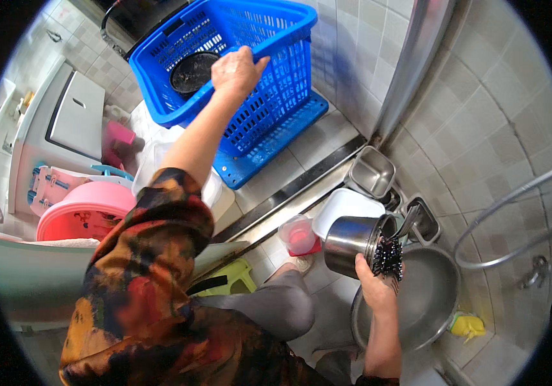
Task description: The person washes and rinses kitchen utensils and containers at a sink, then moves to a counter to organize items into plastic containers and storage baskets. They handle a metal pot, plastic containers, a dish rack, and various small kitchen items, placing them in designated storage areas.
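Note:
My left hand (237, 70) grips the near rim of a blue plastic basket (276, 103) with slotted walls. Inside the basket lies a round black pan or lid (191, 73), partly behind my hand. The basket stands on a blue plastic base (266, 149). In my right hand (379, 289) is a stainless steel pot (350, 243), tilted on its side with its mouth to the right. Metal cutlery (406, 222) and a dark, glittering bundle (388, 258) stick out at its mouth; the bundle's kind is unclear. Below the pot sits a large grey metal basin (425, 294).
Beside the wall are a steel container (372, 171), a white plastic tub (346, 205) and a clear plastic container (297, 234). A raised door sill (295, 190) crosses the floor. A silver hose (502, 217) loops at right. Pink basins (92, 207) stand left, a green stool (230, 280) near my leg.

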The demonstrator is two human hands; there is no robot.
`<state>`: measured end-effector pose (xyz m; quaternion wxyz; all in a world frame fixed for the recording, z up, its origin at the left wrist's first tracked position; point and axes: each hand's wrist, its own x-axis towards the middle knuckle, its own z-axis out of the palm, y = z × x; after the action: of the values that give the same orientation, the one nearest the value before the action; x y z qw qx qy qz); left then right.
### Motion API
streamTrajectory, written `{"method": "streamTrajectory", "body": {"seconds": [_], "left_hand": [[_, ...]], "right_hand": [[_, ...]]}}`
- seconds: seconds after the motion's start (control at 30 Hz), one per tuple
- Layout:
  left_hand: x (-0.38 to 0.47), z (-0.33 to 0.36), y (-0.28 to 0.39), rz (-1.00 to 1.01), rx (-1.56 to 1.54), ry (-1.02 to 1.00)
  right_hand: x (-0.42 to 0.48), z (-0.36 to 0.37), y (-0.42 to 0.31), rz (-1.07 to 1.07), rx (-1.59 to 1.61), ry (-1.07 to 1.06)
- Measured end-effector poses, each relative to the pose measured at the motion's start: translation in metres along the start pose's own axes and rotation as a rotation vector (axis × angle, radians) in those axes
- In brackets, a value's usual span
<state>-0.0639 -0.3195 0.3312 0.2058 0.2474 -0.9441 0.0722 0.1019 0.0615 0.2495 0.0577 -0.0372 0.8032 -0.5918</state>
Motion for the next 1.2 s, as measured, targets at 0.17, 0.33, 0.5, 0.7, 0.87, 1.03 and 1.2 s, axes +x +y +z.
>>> {"method": "streamTrajectory", "body": {"seconds": [0.17,0.33,0.5,0.7,0.87,1.03,1.2], "left_hand": [[-0.009,-0.003,-0.017,-0.025,0.115,0.03],[-0.014,0.003,-0.012,0.035,0.108,0.125],[-0.015,-0.008,-0.003,-0.028,0.047,0.079],[-0.003,0.003,-0.017,-0.024,0.0,0.039],[0.019,0.016,-0.028,-0.012,-0.017,-0.037],[0.032,0.018,-0.053,0.01,-0.001,-0.135],[0.046,0.022,-0.072,0.126,-0.092,-0.182]], "right_hand": [[0.037,0.005,0.01,-0.135,0.007,-0.218],[0.058,0.009,0.007,-0.053,-0.004,-0.252],[0.07,0.016,-0.033,0.047,-0.069,-0.294],[0.075,0.027,-0.081,-0.073,-0.161,-0.342],[0.091,0.026,-0.129,0.092,0.058,-0.454],[0.097,0.029,-0.16,0.122,-0.046,-0.432],[0.096,0.038,-0.213,0.083,-0.136,-0.348]]}}
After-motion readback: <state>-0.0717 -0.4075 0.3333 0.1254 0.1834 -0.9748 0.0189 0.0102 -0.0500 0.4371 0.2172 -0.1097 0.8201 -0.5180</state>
